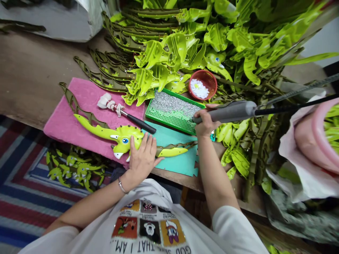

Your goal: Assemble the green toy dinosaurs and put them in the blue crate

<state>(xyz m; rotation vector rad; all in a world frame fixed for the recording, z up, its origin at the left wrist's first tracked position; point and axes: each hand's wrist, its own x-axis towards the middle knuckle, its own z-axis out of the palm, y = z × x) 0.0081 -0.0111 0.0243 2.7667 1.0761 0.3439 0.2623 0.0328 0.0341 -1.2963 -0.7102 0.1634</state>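
My left hand point(143, 155) lies flat, fingers stretched, on a lime-green plastic toy bow with a dinosaur head point(124, 139). The bow rests across a pink towel point(60, 116) and a teal foam mat point(182, 162). My right hand point(208, 123) is wrapped around a grey electric screwdriver point(230, 111), its tip over a green basket point(172, 123) of small silver screws point(172, 104). Above the bow lies a black-handled mallet point(139, 121) whose head is wrapped in white cloth.
A red basket point(194, 73) with small white pieces stands behind the screws. Piles of green bow halves point(159, 49) fill the back. At the right is a pink tub point(309, 130); finished-looking bows point(79, 165) lie below the table's left edge. Cables point(296, 109) run from the screwdriver.
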